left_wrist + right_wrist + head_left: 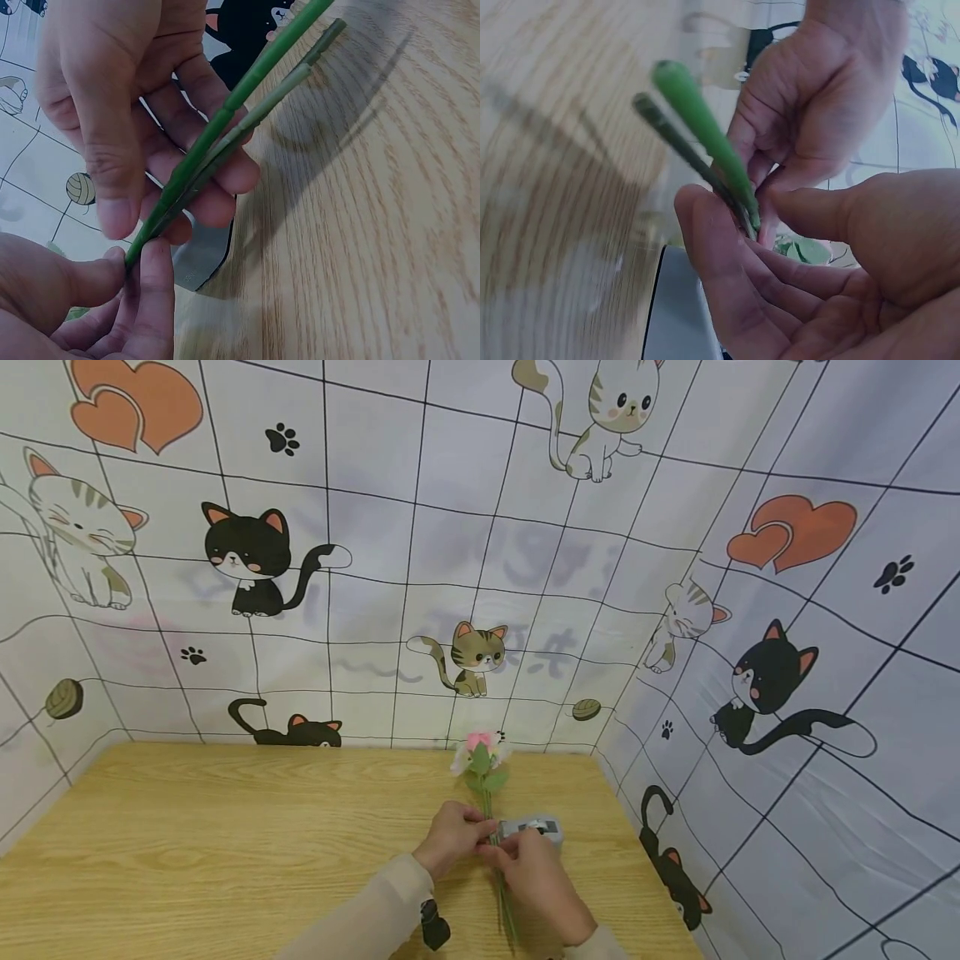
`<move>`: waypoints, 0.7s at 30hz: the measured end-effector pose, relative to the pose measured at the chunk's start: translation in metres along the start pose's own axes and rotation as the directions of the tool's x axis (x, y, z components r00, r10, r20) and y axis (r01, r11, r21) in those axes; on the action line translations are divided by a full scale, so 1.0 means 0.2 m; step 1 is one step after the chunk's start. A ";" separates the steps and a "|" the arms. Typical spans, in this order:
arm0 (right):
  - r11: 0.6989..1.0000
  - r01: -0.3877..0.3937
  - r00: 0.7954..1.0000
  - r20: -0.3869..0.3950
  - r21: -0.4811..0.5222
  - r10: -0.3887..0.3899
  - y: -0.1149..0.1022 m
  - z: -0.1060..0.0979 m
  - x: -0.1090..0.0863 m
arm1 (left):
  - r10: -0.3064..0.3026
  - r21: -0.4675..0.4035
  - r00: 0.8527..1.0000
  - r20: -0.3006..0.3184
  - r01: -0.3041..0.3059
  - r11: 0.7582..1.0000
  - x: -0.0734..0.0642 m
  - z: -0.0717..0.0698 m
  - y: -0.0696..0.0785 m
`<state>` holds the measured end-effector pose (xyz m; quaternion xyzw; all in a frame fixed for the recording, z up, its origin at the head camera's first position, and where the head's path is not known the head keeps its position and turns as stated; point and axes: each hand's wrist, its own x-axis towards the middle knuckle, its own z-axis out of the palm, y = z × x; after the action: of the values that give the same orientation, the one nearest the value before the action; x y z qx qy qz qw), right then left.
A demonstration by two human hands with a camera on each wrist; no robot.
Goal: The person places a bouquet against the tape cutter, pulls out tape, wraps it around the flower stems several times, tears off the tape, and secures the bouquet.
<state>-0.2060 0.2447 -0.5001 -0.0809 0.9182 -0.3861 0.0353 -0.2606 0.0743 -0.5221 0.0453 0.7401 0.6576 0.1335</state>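
A small bunch of flowers [480, 743], pink and white with green leaves, points away from me over the table. Its green stems [217, 131] run back between my two hands. My left hand [452, 837] pinches the stems between thumb and fingertips, on the blossom side. Just below it, my right hand [542, 872] has its thumb and curled fingers around the stems, fingertips close to the left hand's. Two cut stem ends stick out past the fingers [712, 232] in the right wrist view. Beside the stems lies a grey tape dispenser [551, 829], partly hidden by the right hand.
The wood-grain table [225, 843] stretches far to the left. A white cloth wall [375, 635] printed with cats and grid lines stands along its back and right edges. A black device [433, 928] shows at the left wrist.
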 end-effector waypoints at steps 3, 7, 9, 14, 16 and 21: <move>0.995 -0.041 0.997 0.069 0.096 0.034 0.01 -0.02 0.00 | -0.008 -0.019 1.000 0.002 0.008 1.000 0.00 0.00 0.00; 0.978 -0.078 0.992 0.115 0.192 0.056 0.02 -0.03 0.01 | -0.023 -0.050 1.000 -0.004 0.023 0.998 0.00 0.00 0.00; 0.976 -0.086 0.991 0.115 0.200 0.064 0.02 -0.03 0.01 | -0.026 -0.045 1.000 -0.016 0.025 0.999 0.01 0.00 -0.01; 0.983 -0.091 0.993 0.089 0.158 0.077 0.01 -0.02 0.01 | -0.019 -0.018 0.999 -0.044 0.018 1.000 0.00 0.01 -0.01; 0.985 -0.096 0.993 0.084 0.147 0.084 0.01 -0.01 0.01 | -0.015 -0.013 0.999 -0.049 0.014 1.000 0.00 0.01 -0.01; 0.982 -0.108 0.992 0.088 0.153 0.096 0.01 0.00 0.02 | -0.009 -0.005 0.999 -0.051 0.009 1.000 0.00 0.01 -0.02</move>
<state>-0.2100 0.2445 -0.5015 -0.0461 0.8858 -0.4514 0.0979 -0.2606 0.0754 -0.5264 0.0249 0.7420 0.6595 0.1174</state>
